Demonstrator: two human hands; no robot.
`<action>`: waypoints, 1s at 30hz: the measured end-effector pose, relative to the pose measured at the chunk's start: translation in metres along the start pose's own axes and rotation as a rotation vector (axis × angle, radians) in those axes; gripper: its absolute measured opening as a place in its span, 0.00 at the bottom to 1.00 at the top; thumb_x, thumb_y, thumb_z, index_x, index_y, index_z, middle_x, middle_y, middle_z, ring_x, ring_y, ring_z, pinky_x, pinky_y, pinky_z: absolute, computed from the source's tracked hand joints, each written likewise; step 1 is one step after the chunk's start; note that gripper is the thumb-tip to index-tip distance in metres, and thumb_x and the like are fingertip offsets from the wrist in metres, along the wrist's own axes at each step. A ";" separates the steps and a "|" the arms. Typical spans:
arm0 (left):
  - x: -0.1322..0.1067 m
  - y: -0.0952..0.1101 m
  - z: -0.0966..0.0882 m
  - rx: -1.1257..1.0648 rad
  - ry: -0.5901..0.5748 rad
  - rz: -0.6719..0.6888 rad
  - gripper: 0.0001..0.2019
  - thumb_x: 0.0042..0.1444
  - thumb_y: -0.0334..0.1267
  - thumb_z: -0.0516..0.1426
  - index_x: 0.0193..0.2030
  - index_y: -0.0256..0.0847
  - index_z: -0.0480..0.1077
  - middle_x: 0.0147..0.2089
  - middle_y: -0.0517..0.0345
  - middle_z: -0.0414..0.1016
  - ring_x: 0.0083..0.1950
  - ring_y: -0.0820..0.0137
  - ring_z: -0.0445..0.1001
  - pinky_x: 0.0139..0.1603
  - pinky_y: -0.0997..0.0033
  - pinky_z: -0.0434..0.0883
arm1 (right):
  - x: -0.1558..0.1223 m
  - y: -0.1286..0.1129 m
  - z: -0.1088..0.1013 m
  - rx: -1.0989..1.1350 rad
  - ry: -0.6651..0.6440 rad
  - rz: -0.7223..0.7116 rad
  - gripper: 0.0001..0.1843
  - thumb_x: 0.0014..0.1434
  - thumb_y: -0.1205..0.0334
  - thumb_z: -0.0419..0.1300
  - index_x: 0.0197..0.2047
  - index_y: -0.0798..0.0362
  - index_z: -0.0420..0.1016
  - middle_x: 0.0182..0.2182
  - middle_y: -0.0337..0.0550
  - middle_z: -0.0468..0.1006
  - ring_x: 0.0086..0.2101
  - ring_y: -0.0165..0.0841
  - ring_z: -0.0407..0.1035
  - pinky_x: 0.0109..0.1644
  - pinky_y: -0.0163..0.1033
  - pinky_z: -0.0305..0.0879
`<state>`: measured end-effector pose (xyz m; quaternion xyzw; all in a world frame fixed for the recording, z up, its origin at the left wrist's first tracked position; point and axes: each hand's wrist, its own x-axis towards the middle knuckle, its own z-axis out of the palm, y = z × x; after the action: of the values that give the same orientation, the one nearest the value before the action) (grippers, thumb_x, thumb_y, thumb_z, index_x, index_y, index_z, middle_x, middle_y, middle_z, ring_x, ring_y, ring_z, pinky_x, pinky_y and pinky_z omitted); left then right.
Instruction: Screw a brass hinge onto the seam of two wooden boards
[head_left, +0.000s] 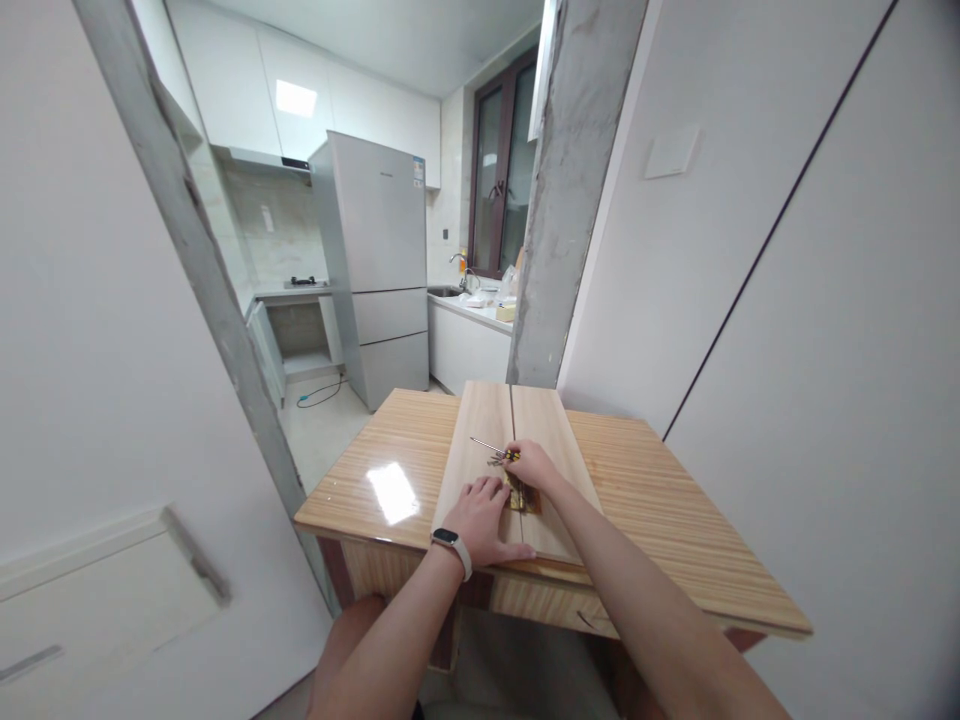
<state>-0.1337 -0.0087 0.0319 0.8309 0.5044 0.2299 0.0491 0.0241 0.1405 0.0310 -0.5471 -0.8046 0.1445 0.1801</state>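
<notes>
Two pale wooden boards (480, 415) lie side by side on the table, with a dark narrow seam between them. Across that seam, near the front, rests a brass-coloured hinge (517, 497). My left hand (480, 515) is spread over the left board, its fingertips at the hinge's left side and its thumb toward the front edge. Closed around the yellow-and-black handle of a screwdriver (489, 446) is my right hand (532, 465), just beyond the hinge. The screwdriver's shaft points left. Small screws (496, 461) lie by its fingers, partly hidden.
The wood-grain table (645, 480) extends on both sides of the boards and has a drawer (555, 605) in front. Beyond it stand a grey refrigerator (390, 230) and a counter with a sink (448, 292). A white wall (825, 350) rises close on the right.
</notes>
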 end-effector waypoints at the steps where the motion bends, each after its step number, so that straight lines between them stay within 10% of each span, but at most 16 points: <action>1: 0.000 0.000 0.000 0.001 -0.004 0.000 0.49 0.43 0.78 0.57 0.65 0.46 0.64 0.63 0.44 0.66 0.64 0.46 0.62 0.65 0.46 0.59 | 0.000 0.001 0.000 -0.005 -0.003 0.010 0.07 0.56 0.62 0.62 0.38 0.51 0.81 0.35 0.41 0.83 0.36 0.31 0.73 0.36 0.32 0.59; 14: 0.000 -0.003 0.005 0.007 0.007 0.008 0.47 0.46 0.75 0.58 0.64 0.45 0.64 0.63 0.44 0.66 0.64 0.47 0.62 0.65 0.47 0.59 | -0.033 0.022 -0.046 0.317 0.217 -0.044 0.12 0.62 0.59 0.54 0.47 0.53 0.71 0.43 0.45 0.77 0.41 0.34 0.72 0.48 0.39 0.67; 22: 0.000 -0.004 0.006 0.018 -0.024 -0.004 0.44 0.48 0.71 0.59 0.66 0.47 0.63 0.65 0.46 0.64 0.66 0.47 0.60 0.66 0.46 0.58 | -0.089 0.024 -0.091 0.698 0.570 0.035 0.25 0.53 0.46 0.68 0.47 0.52 0.71 0.39 0.46 0.78 0.34 0.36 0.75 0.40 0.43 0.73; 30: 0.000 -0.004 0.007 0.012 -0.012 0.006 0.47 0.45 0.74 0.59 0.65 0.46 0.64 0.65 0.45 0.64 0.66 0.47 0.60 0.67 0.46 0.58 | -0.109 0.000 -0.085 1.060 0.615 -0.009 0.21 0.60 0.44 0.61 0.50 0.47 0.68 0.39 0.42 0.77 0.41 0.36 0.74 0.47 0.43 0.70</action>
<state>-0.1341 -0.0057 0.0246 0.8340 0.5030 0.2219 0.0463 0.0989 0.0418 0.0929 -0.3961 -0.5366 0.3598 0.6524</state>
